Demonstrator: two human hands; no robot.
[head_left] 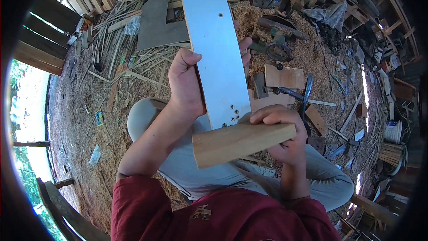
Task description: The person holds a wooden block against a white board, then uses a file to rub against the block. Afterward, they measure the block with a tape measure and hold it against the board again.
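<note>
A long white board (216, 49) with several small dark holes near its lower end stretches up and away from my lap. My left hand (186, 80) grips it, the thumb on the near face and fingertips showing past the right edge. Across the board's lower end lies a short block of bare wood (240, 145), tilted up slightly to the right. My right hand (283, 129) is wrapped round the block's right end, fingers over its top edge. Block and board appear to touch, though the joint is partly hidden.
Wood shavings cover the floor (111, 151). A machine with a handwheel (278, 51) stands ahead to the right, near wood pieces (285, 76) and a blue-handled tool (307, 89). Thin strips (129, 62) and a grey sheet (154, 22) lie ahead left.
</note>
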